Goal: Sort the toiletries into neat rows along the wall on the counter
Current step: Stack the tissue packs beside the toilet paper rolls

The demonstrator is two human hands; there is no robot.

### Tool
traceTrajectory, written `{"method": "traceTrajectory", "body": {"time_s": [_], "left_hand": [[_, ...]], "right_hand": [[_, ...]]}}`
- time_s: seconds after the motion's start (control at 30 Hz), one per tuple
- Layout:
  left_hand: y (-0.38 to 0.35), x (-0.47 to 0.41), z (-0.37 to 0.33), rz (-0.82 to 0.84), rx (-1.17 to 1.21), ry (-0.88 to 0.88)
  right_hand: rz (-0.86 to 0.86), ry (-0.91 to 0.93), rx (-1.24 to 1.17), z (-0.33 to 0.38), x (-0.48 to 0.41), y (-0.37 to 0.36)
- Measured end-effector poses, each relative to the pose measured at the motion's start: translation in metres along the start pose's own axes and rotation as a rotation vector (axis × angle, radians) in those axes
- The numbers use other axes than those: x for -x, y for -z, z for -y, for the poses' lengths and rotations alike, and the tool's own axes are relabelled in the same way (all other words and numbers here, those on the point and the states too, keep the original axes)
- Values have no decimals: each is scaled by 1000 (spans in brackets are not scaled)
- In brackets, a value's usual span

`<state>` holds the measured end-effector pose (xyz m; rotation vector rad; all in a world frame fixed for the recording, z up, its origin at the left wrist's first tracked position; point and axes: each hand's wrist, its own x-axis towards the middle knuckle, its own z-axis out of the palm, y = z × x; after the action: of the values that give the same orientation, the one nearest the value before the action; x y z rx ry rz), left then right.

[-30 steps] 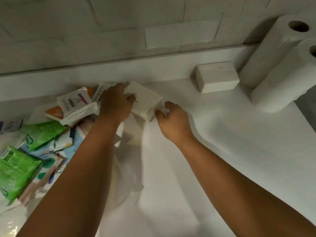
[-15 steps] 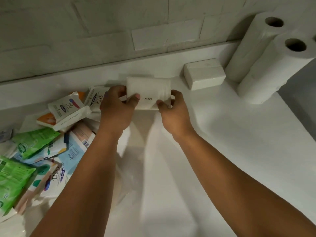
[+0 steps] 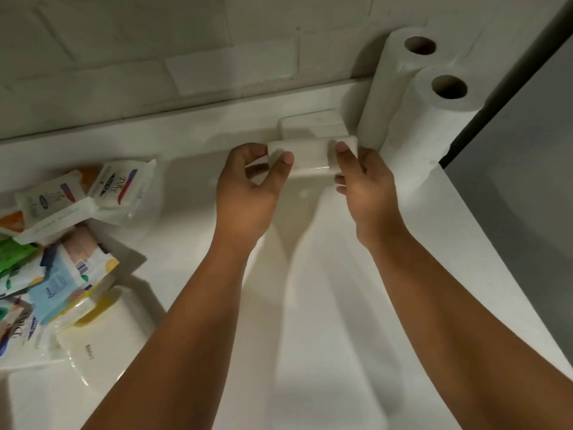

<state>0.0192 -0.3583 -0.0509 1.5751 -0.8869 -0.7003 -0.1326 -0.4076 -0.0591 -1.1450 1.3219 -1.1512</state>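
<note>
Two paper rolls (image 3: 428, 128) stand right of the gripped pack (image 3: 310, 156), another pack (image 3: 310, 124) behind.

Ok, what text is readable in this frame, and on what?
"Dove": on the white sachet nearest the wall.
Too blurred: logo on the second sachet left of it; script on the light blue pack.
Too small: print on the front white pack.
None shows on the held white pack.
</note>
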Motion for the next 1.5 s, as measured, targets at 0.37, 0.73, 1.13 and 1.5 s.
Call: {"method": "traceTrajectory", "body": {"time_s": [0.37,0.73,1.13,1.5], "left_hand": [[-60,-40,4,40,-98,-129],[-89,-71,33,-51,-231,-198],[-110,-75,38,-60,-94,-81],[-96,-55,1,1,-207,3]], "right_hand": [[-21,63,55,11,-71,15],[119,62,173,-10,-109,2],[96,-21,110,-17,-118,-1],[125,-13,283,6,-85,7]]}}
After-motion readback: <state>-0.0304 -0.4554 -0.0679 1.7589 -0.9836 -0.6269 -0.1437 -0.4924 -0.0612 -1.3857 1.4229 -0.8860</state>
